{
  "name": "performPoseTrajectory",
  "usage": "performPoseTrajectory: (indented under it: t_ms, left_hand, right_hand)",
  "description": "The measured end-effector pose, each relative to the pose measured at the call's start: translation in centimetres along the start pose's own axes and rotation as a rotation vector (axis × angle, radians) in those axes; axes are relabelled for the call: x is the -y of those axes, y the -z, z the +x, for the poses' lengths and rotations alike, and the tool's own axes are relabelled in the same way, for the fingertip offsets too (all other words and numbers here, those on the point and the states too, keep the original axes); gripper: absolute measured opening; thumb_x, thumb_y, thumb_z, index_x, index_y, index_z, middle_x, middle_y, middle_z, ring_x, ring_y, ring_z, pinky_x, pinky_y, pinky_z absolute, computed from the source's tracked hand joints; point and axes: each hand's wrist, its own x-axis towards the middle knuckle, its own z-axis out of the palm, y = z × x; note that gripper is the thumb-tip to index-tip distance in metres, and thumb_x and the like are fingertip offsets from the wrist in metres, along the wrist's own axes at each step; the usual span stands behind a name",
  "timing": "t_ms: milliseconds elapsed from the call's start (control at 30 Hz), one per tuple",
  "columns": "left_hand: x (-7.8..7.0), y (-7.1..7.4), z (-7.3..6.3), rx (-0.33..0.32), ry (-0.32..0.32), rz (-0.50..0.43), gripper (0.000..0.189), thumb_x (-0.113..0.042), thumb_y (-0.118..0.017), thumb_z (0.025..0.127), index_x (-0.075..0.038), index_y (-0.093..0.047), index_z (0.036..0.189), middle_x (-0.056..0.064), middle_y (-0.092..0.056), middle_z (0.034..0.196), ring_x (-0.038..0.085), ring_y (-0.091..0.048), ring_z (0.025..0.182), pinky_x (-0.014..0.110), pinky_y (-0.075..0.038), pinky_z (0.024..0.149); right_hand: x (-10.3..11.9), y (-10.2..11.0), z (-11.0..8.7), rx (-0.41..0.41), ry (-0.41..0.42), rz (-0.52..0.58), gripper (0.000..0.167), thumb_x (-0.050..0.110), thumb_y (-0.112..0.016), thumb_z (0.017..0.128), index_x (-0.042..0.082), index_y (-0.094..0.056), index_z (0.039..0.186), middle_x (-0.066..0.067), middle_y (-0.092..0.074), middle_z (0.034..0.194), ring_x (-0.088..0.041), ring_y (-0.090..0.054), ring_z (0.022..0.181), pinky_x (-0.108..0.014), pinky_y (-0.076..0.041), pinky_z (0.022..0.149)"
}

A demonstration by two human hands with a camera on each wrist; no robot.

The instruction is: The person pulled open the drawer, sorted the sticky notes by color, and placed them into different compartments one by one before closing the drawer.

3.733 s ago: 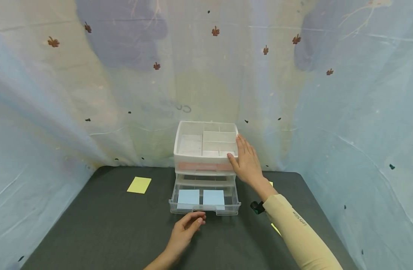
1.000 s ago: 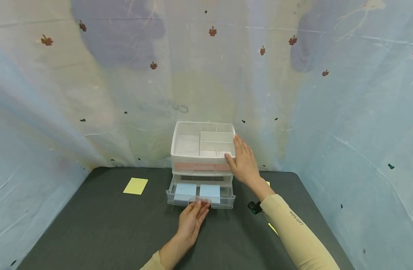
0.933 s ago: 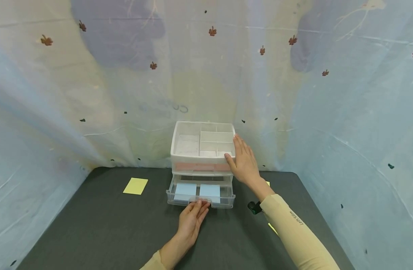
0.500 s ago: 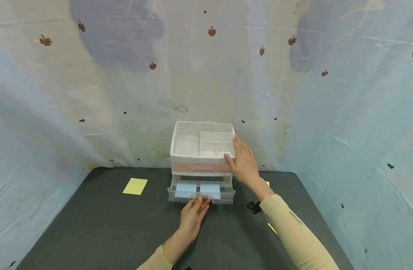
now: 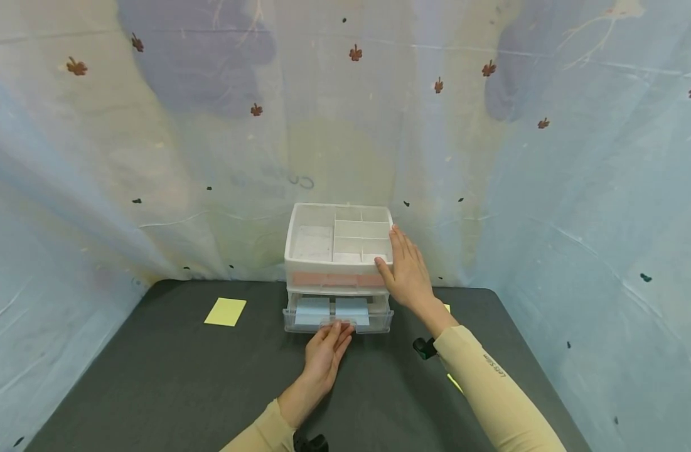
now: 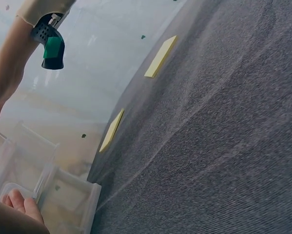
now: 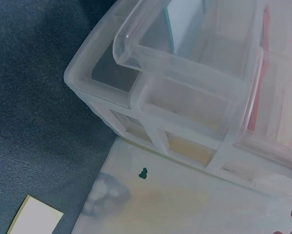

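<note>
A white desktop organizer (image 5: pixel 317 243) stands at the back of the dark table. One clear drawer (image 5: pixel 299 321) sticks out partway at its front, holding two light blue sticky note pads (image 5: pixel 313 310) side by side. Against the middle of that drawer's front, at the handle notch, my left hand (image 5: pixel 321 361) presses with extended fingers; its fingertips (image 6: pixel 20 202) also show in the left wrist view. My right hand (image 5: pixel 411 275) rests with straight fingers along the organizer's right side, thumb at the top front rim. Above the clear drawer, a closed drawer (image 5: pixel 336 280) shows pink contents.
A yellow sticky note pad (image 5: pixel 225 311) lies left of the organizer. Two more yellow pads (image 6: pixel 161 56) lie on the right side, partly hidden by the right arm in the head view. A patterned curtain (image 5: pixel 345 125) hangs behind and on both sides.
The clear drawer has slid inward toward the organizer with the blue pads in it. My left hand has moved forward with the drawer front. The right hand keeps its place on the organizer.
</note>
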Motion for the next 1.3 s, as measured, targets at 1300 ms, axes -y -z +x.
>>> performPoseTrajectory:
  t_ms: [1300]
  left_hand:
    - [-0.1, -0.6, 4.7, -0.052, -0.002, -0.001, 0.027, -0.013, -0.057, 0.109, 0.007, -0.055, 0.127, 0.007, -0.074, 0.107, 0.015, -0.074, 0.101, 0.036, -0.053, 0.105]
  right_hand:
    - [0.1, 0.1, 0.1, 0.042, -0.031, -0.007, 0.077, 0.049, -0.043, 0.110, 0.007, -0.012, 0.167, -0.008, -0.010, 0.175, -0.033, -0.017, 0.159, -0.059, -0.017, 0.126]
